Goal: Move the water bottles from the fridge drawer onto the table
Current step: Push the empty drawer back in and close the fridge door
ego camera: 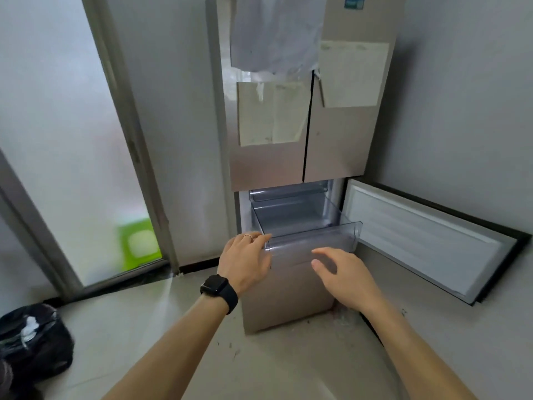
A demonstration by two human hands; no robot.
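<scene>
A beige fridge [331, 145] stands against the wall, its lower compartment door [427, 241] swung open to the right. A clear plastic drawer [343, 230] is pulled partway out; I see no bottles inside it. My left hand [245, 261], with a black watch and a ring, rests its fingers on the drawer's front left corner. My right hand [340, 272] hovers open just in front of the drawer's face, fingers spread, holding nothing. No table is in view.
A black rubbish bag [34, 339] sits on the floor at the lower left. A frosted sliding door [72, 140] fills the left side, with a green stool [141, 243] behind it. Papers [277, 33] hang on the fridge's upper doors.
</scene>
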